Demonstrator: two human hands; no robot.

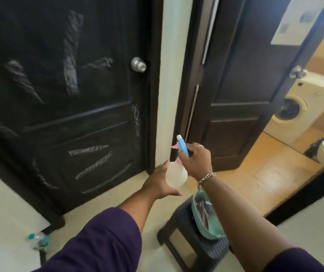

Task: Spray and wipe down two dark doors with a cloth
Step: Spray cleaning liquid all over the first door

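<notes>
One stool point(194, 242) bearing a teal basin point(206, 222) stands before the doorway.

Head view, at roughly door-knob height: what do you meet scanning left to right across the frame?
Closed dark door streaked with white smears → its round silver knob → cream wall strip between the doors → open dark panelled door → its silver knob → white front-loading washing machine.

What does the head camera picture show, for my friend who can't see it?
A person's right hand grips the blue head of a clear plastic spray bottle while the left hand cups its base, facing a closed dark door streaked with white marks. Right of it, a second dark door stands open; a teal basin sits on a dark stool.
</notes>
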